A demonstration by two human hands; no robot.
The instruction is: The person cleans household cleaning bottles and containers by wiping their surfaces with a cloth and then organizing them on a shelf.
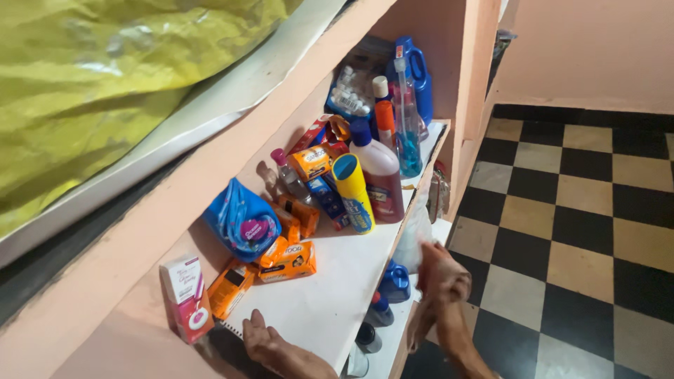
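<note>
My left hand (261, 342) lies flat on the white shelf (330, 295), fingers apart, beside a dark spiral-bound pad (223, 344). It holds nothing. A pink and white carton (185, 297) and orange packets (288, 261) lie just beyond it. My right hand (442, 275) is lower, in front of the shelf's edge. It is blurred, with its fingers curled at the bottom of a clear plastic bag (414, 230) that hangs off the edge. Below it, blue-capped bottles (394, 282) stand on a lower shelf.
Further along the shelf are a blue pouch (242, 221), a yellow tube with a blue cap (353, 191), a dark red bottle (382, 175), a clear spray bottle (407, 133) and a blue jug (420, 77). A yellow sack (91, 84) lies above. The floor (576, 231) is checkered.
</note>
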